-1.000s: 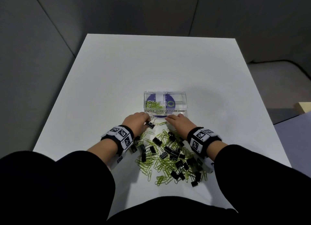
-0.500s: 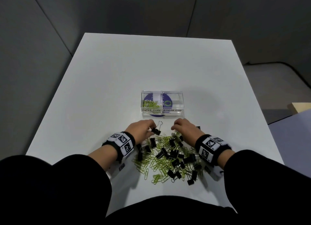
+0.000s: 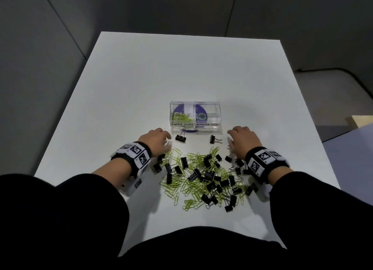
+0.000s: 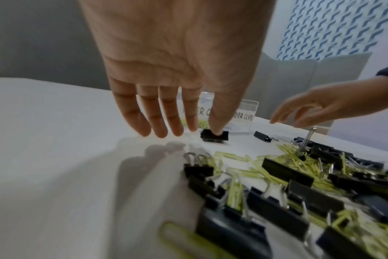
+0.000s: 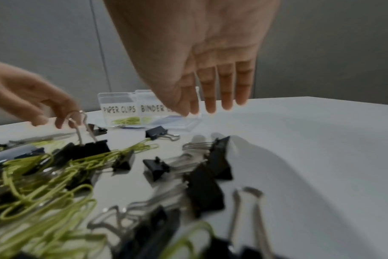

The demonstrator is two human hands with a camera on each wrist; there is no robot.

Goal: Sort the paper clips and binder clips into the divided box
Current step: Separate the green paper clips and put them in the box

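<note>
A clear divided box [image 3: 210,126] stands mid-table, labelled PAPER CLIPS on the left and BINDER CLIPS on the right. Green paper clips [image 3: 181,117] lie in its left compartment; the right one looks bare. Two black binder clips [image 3: 180,138] [image 3: 214,139] lie apart just in front of the box. A mixed pile of green paper clips and black binder clips [image 3: 201,177] is spread between my wrists. My left hand [image 3: 161,140] hovers open left of the nearer clip [image 4: 214,138], thumb tip at it. My right hand [image 3: 240,138] [image 5: 202,105] is open and holds nothing.
The white table [image 3: 181,68] stretches bare beyond the box, with edges to left and right of my arms. A pale wooden block [image 3: 361,120] sits off the table at the right. Dark sleeves cover the near edge.
My left hand has let go of the binder clip it pinched; the clip now lies in front of the box. Both hands have spread apart sideways with straightened fingers.
</note>
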